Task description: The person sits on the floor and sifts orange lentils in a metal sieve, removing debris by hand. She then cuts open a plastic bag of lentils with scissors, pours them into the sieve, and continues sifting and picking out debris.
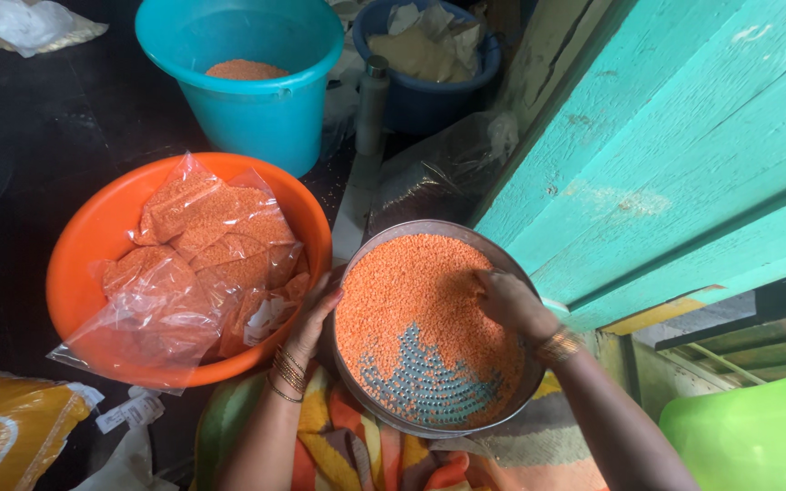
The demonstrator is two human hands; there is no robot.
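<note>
Lentils (416,291) fill the round metal sieve (429,405). Left hand (313,318) grips the sieve's rim, fingers clamped on it. Right hand (511,303) rests inside the sieve, fingers together on the lentils.

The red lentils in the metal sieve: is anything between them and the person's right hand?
Nothing visible is. The right hand rests directly on the red lentils inside the round metal sieve, its fingers pressed into the pile. The left hand holds the sieve's outer rim, beside the orange basin of bagged lentils.
</note>
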